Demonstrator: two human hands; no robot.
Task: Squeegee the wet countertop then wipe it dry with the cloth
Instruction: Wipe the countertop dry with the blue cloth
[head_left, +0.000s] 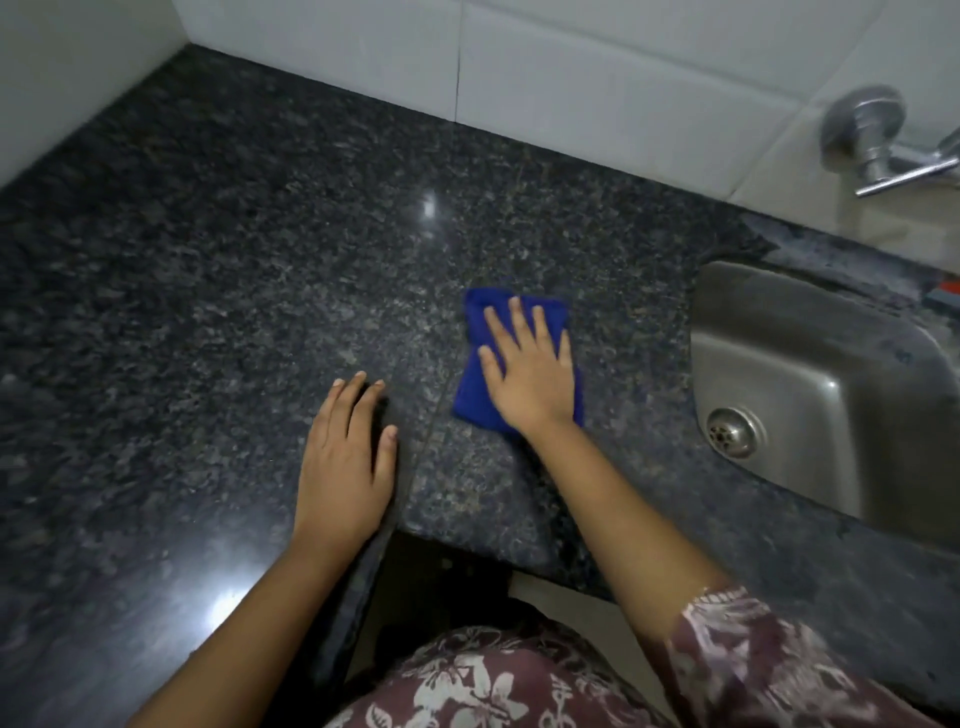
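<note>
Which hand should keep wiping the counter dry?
The right hand. It lies flat on the blue cloth, pressing it to the countertop. The left hand rests bare on the stone, away from the cloth.

The dark speckled granite surface (218, 270) lies bare to the left and toward the back, bounded by the white tiled wall (571, 78). To the right, the steel sink basin (831, 364) drops away, and the chrome wall tap (878, 140) juts out above it.
</note>
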